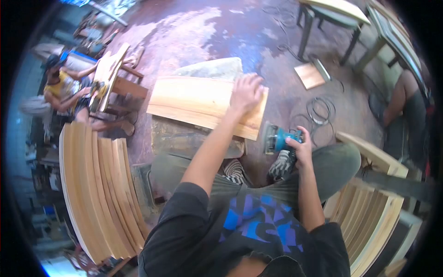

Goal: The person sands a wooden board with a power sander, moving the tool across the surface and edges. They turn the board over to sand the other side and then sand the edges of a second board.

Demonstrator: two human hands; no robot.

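Note:
A pale wooden board lies across a worn low block in front of me. My left hand rests flat on the board's right end, fingers spread. My right hand grips a blue electric sander, held just off the board's lower right corner, beside my knees. My striped socks show below the block.
A stack of curved boards stands at my left, another stack at my right. A seated person works on a board at the far left. Another person's leg is at the right. Cable coils and a small panel lie on the floor near tables.

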